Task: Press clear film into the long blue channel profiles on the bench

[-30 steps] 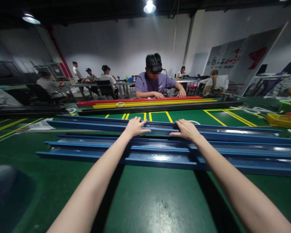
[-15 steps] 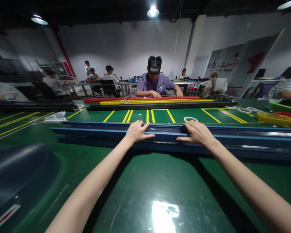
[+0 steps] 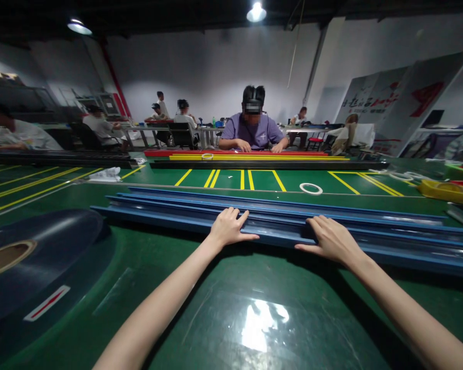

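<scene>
Holding: the near blue channel [image 3: 274, 232] is gripped at two places along its near wall, by the left hand [image 3: 227, 227] and the right hand [image 3: 334, 239].
Left fingers: hooked over the near wall into the trough, the thumb stretched out to the right along the outer face.
Right fingers: bent over the same wall, the thumb pointed left toward the other thumb; in neither hand can the firmness of the grip be told.
Channel position: on the green bench [image 3: 193, 329], directly under both hands, nearest of the blue lengths.
Long axis: laid left to right, across the line of reach; slanted, the left end seen farther off and the right part nearer.
Nearer hand: the visible left end is approached more closely by the left hand; the right end is cut off by the picture edge.
Blue channels behind: other blue channels [image 3: 200, 199] are lined up roughly alongside, on the far side; their number cannot be told.
Dark roll: a large roll [image 3: 67, 234] is placed beside the left end; contact cannot be judged.
White ring: a white ring [image 3: 310, 193] is seen farther back, beyond the channels, apart from both hands.
</scene>
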`<control>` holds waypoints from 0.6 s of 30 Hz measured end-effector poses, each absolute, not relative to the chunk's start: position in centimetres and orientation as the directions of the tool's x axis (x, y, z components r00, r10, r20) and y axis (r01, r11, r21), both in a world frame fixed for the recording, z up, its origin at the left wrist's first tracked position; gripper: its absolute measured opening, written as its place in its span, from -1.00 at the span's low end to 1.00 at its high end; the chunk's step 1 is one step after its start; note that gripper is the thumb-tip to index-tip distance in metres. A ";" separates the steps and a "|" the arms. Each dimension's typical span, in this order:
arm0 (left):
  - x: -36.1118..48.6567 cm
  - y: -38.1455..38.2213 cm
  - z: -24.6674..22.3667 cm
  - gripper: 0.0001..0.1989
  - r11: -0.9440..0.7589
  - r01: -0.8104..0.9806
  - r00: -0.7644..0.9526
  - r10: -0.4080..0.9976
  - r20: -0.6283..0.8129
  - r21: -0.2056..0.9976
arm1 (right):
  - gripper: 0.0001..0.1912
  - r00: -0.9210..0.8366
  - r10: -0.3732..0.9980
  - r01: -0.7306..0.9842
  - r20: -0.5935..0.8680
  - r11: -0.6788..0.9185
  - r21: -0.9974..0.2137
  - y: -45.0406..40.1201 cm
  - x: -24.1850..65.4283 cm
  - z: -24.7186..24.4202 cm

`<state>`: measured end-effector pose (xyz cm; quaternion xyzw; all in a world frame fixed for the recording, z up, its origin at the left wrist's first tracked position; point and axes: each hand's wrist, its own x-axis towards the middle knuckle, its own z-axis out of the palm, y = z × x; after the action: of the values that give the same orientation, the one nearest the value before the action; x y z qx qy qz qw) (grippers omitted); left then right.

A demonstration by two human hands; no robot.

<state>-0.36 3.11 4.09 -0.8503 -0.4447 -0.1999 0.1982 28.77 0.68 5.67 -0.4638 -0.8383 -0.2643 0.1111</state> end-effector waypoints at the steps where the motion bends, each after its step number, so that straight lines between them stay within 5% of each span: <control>1: -0.3 3.0 3.9 -0.21 -0.528 0.834 0.526 0.678 0.514 -0.159 | -0.36 -0.544 0.721 0.837 0.430 0.431 0.336 0.6 28.9 5.4; 18: 1.1 2.3 1.1 -0.21 -0.555 0.817 0.546 0.656 0.522 -0.157 | -0.37 -0.567 0.729 0.821 0.382 0.462 0.336 -0.2 30.4 2.5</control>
<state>1.05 2.35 1.05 -0.8571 -0.4296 -0.2064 0.1953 30.43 -0.22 2.49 -0.4559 -0.8501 -0.2470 0.0923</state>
